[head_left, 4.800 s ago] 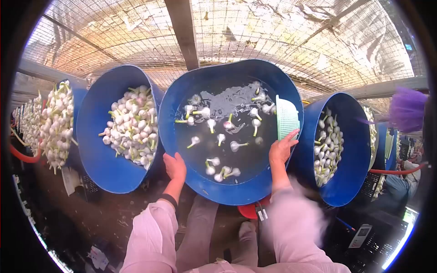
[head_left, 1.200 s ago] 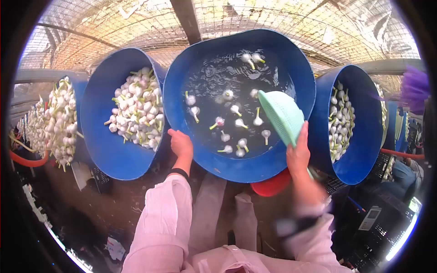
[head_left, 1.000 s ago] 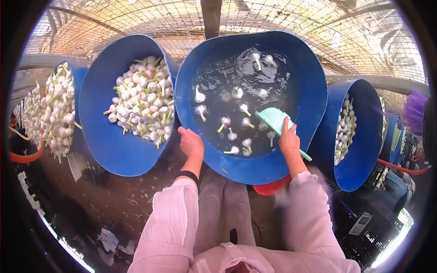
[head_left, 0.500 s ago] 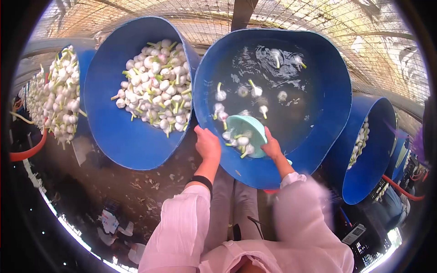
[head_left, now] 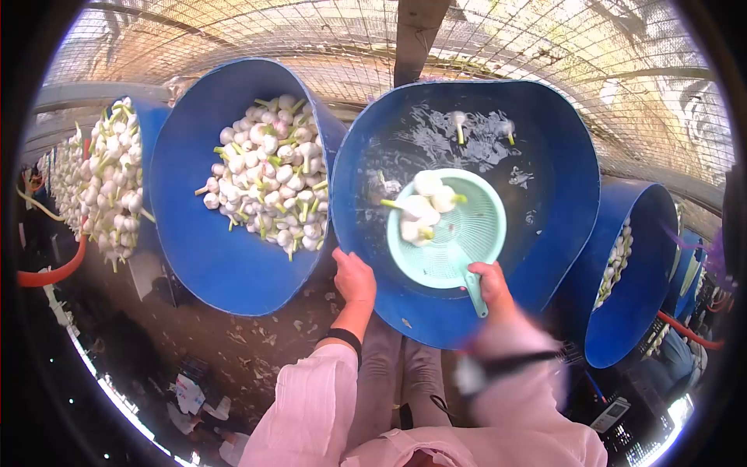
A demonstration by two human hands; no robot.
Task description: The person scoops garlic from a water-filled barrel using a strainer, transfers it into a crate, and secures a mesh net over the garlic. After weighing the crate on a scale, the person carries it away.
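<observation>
Strainer (head_left: 461,237) of garlic (head_left: 424,206) over blue tub (head_left: 577,183), handle gripped in right fingers (head_left: 489,272)

Beyond the left hand (head_left: 354,276) and the right hand (head_left: 492,282), a wire mesh wall (head_left: 257,39) is spanning the whole far side, bright daylight is pouring through it, and a dark upright post (head_left: 412,39) is standing against it. A grey rail (head_left: 78,95) is running along the mesh far left of the left hand. Below that hand, a dark dirt floor (head_left: 233,342) is lying littered with pale scraps, and a red hose (head_left: 47,274) is curving along it at the far left.
</observation>
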